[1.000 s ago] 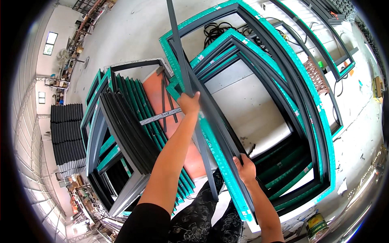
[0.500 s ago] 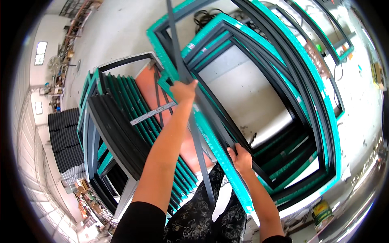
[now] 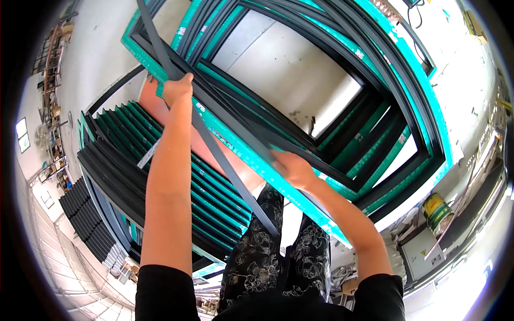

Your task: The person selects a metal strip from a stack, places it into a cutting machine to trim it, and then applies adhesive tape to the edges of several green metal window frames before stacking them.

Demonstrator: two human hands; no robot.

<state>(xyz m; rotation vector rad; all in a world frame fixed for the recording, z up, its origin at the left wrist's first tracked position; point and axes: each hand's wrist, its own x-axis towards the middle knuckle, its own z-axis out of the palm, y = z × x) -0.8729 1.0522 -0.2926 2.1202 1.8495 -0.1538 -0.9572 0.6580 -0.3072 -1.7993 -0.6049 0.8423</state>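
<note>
A large window frame (image 3: 243, 162), dark grey with green film along its edges, leans in front of me. My left hand (image 3: 178, 90) is closed around a long dark grey strip (image 3: 156, 40) where it crosses the frame's near bar. The strip's loose end hangs down over my legs. Farther down the same bar, my right hand (image 3: 293, 168) is closed on the frame, its fingertips slightly blurred. What lies under the left palm is hidden.
More green-and-black frames (image 3: 350, 88) are nested behind this one. A rack of dark and green profiles (image 3: 123, 134) stands to the left, with a pile of black profiles (image 3: 88, 208) beyond it. A green-yellow bucket (image 3: 438, 210) and a grey box (image 3: 423, 251) are at the lower right.
The view has shifted, so frame and hands appear farther left and up. My right hand has moved up the bar towards the left one. The left hand keeps its hold.
</note>
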